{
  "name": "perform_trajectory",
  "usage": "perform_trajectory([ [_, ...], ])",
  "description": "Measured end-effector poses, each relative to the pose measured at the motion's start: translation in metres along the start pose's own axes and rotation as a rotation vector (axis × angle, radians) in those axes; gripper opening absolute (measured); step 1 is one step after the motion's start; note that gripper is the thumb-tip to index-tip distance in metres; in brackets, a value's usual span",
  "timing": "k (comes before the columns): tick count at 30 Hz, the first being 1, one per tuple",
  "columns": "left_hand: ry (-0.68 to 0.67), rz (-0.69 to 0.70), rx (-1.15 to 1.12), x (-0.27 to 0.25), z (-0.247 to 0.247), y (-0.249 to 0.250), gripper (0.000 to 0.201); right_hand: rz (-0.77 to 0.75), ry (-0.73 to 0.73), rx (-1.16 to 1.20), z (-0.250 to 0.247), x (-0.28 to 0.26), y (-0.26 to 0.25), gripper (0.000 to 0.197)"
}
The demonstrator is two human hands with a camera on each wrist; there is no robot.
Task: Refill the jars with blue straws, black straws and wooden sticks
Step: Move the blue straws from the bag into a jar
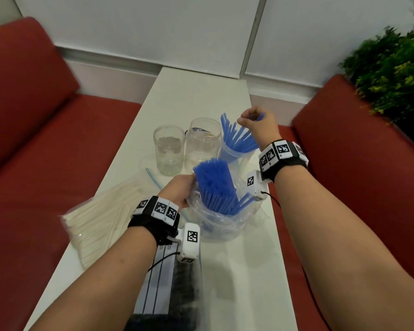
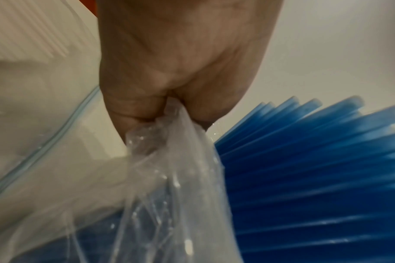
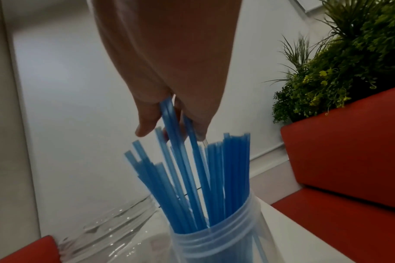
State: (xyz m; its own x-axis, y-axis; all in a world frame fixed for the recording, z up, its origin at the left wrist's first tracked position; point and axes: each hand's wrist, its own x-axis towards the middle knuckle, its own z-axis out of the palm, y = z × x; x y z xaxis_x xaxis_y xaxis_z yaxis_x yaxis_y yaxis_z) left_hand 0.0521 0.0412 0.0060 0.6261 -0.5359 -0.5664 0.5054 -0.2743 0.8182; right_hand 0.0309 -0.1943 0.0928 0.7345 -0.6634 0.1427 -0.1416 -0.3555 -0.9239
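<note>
**Ana:** Blue plastic straws everywhere on this narrow white table (image 1: 196, 91). The right hand (image 1: 258, 123) is up over the translucent plastic jar (image 1: 234, 155) at the right of the row, fingers curled in a pinch around a few thin blue straws (image 3: 174, 124), their lower ends already down among the ones standing in the jar.

**Ben:** And the left hand (image 1: 181, 191) grips the bunched neck of the clear plastic bag (image 1: 215, 220). The wrist view shows thumb and fingers closed tight on the crumpled film, with the thick bundle of blue straws (image 1: 213, 185) poking out of the bag's mouth.

**Ana:** Good support, that. If the bag tips, the bundle probably fans out across the table.

**Ben:** For the drop, the person would do well to lower the pinch until the straws are well inside the rim, then let go. Released high, light straws like these may bounce or lean out.

**Ana:** The standing straws splay toward the wrist, too, so a vertical entry looks safest.

**Ben:** Two clear glass jars (image 1: 169, 149) sit just left of the blue one, with no straws or sticks in them. The pale wooden sticks in their clear bag (image 1: 98, 218) lie at the table's left edge, and a zip bag of black straws (image 1: 175, 292) waits nearest the person.

**Ana:** So this looks like the first jar of three, only partly filled.
</note>
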Motion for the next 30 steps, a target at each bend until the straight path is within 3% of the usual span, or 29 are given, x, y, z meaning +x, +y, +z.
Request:
perform_trajectory([
  [2, -0.008, 0.018, -0.003, 0.003, 0.001, -0.001, 0.037, 0.008, -0.034, -0.040, -0.001, -0.002, 0.003, 0.029],
  [4, -0.026, 0.040, -0.014, 0.005, 0.003, -0.002, 0.039, -0.059, 0.021, -0.086, -0.004, -0.006, 0.002, 0.047],
  [7, -0.031, 0.064, -0.005, 0.003, 0.003, -0.003, 0.043, -0.290, 0.207, -0.211, -0.006, -0.014, -0.005, 0.035],
  [9, -0.033, 0.075, 0.006, -0.002, 0.004, -0.003, 0.044, -0.307, 0.071, -0.517, -0.005, -0.018, -0.005, 0.036],
  [11, -0.039, 0.081, -0.002, -0.005, 0.003, -0.005, 0.045, -0.160, -0.117, -0.857, -0.002, -0.023, -0.004, 0.052],
  [12, -0.040, 0.079, -0.014, -0.007, 0.002, -0.006, 0.044, -0.125, -0.132, -0.911, -0.001, -0.028, -0.005, 0.058],
  [14, -0.034, 0.071, -0.011, -0.010, 0.001, -0.007, 0.041, -0.189, -0.022, -0.802, -0.005, -0.037, -0.019, 0.059],
  [16, -0.019, 0.074, 0.001, -0.012, -0.002, -0.007, 0.041, -0.309, 0.137, -0.577, -0.017, -0.048, -0.032, 0.046],
  [18, -0.005, 0.074, -0.004, -0.014, -0.003, -0.006, 0.040, -0.352, 0.191, -0.311, -0.029, -0.063, -0.036, 0.035],
  [21, 0.005, 0.055, -0.023, -0.018, -0.002, -0.006, 0.041, -0.199, 0.073, -0.022, -0.035, -0.106, -0.017, 0.047],
  [25, 0.024, 0.044, -0.034, -0.022, 0.002, -0.005, 0.040, 0.011, -0.211, 0.095, -0.027, -0.177, 0.039, 0.045],
  [28, 0.047, 0.039, -0.046, -0.021, 0.001, -0.006, 0.041, 0.065, -0.410, 0.181, -0.008, -0.215, 0.067, 0.066],
  [30, 0.042, 0.049, -0.062, -0.021, 0.002, -0.008, 0.035, 0.053, -0.406, 0.200, 0.008, -0.223, 0.073, 0.070],
])
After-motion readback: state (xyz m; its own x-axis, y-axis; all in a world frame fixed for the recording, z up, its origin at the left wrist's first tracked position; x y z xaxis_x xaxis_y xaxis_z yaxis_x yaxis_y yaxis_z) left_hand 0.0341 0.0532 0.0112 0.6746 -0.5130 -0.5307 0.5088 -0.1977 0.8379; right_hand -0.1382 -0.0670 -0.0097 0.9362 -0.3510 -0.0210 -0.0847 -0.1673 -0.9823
